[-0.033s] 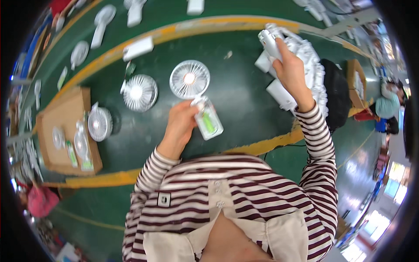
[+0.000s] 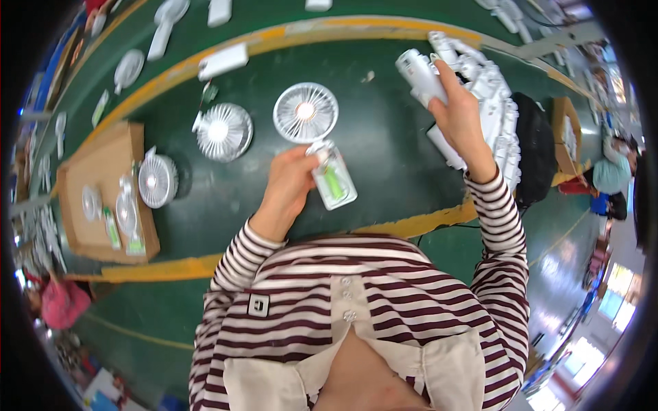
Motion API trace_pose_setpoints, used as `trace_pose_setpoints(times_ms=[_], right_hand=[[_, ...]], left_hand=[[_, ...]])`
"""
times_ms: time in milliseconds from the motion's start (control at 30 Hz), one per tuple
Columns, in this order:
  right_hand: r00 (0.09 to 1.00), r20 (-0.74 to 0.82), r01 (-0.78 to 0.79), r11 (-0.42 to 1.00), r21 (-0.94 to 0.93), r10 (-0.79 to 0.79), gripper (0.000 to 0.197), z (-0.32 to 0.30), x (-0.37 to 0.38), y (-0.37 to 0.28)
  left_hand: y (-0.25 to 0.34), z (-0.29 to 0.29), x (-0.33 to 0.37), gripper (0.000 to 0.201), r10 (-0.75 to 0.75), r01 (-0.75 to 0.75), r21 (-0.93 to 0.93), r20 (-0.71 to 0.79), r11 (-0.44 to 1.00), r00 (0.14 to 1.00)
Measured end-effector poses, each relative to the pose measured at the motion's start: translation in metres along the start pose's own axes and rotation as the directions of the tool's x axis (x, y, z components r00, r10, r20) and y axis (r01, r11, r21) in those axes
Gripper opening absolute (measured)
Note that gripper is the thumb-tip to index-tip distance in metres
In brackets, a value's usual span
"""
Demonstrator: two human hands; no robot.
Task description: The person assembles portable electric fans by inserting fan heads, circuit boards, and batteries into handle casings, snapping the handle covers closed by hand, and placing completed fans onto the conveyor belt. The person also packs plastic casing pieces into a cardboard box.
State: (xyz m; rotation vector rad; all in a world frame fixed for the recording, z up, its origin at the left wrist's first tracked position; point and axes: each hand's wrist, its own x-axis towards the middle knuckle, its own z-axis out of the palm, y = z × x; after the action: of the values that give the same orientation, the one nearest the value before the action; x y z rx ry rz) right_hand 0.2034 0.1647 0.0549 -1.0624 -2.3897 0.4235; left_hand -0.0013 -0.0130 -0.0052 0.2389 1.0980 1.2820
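Note:
My left hand (image 2: 286, 179) grips the top of an open white fan handle (image 2: 347, 194), in which a green battery (image 2: 334, 182) shows. Its upper end meets a round white fan head (image 2: 306, 111) lying on the green table. My right hand (image 2: 458, 113) is closed on a white plastic handle cover (image 2: 421, 77), held up beside a heap of white plastic handle parts (image 2: 504, 130) at the right. Another white fan head (image 2: 224, 132) lies left of the first, with a small green circuit board (image 2: 210, 91) above it.
A cardboard tray (image 2: 103, 144) on the left holds fans with green batteries, and a fan head (image 2: 157, 181) leans at its edge. A white case (image 2: 225, 61) lies by the far yellow strip. Beyond the heap sit a black bag (image 2: 534, 147) and a cardboard box (image 2: 566, 133).
The white handle cover in my right hand has come away from the heap slightly to the left and turned to show more of its broad side. My left hand keeps its grip on the handle.

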Motion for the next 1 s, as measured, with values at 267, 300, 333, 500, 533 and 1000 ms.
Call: trace_pose_setpoints(times_ms=[267, 300, 333, 500, 533, 1000], right_hand=[[0.967, 0.254, -0.034, 0.987, 0.156, -0.007, 0.043, 0.042, -0.054, -0.042], [0.967, 0.255, -0.005, 0.998, 0.065, -0.012, 0.042, 0.040, -0.058, -0.047], [0.971, 0.231, 0.046, 0.998, 0.044, -0.055, 0.044, 0.042, -0.061, -0.047], [0.963, 0.261, 0.127, 0.972, -0.200, -0.072, 0.048, 0.034, -0.062, -0.062], [0.971, 0.225, 0.137, 0.957, -0.255, -0.079, 0.049, 0.032, -0.060, -0.067], [0.970, 0.206, 0.150, 0.986, -0.079, -0.132, 0.032, 0.047, -0.057, -0.127]], left_hand=[[-0.001, 0.006, 0.005, 0.024, -0.043, 0.042, -0.024, -0.063, 0.999, 0.997], [-0.001, 0.006, 0.003, 0.024, -0.045, 0.043, -0.029, -0.067, 0.999, 0.997], [-0.002, 0.007, 0.002, 0.023, -0.044, 0.043, -0.025, -0.059, 0.999, 0.997], [-0.006, 0.006, 0.001, 0.022, -0.042, 0.040, -0.039, -0.050, 0.998, 0.998], [-0.006, 0.006, 0.001, 0.022, -0.034, 0.032, -0.058, -0.049, 0.998, 0.998], [0.006, 0.013, -0.007, 0.039, -0.023, 0.011, -0.200, -0.058, 0.980, 0.998]])
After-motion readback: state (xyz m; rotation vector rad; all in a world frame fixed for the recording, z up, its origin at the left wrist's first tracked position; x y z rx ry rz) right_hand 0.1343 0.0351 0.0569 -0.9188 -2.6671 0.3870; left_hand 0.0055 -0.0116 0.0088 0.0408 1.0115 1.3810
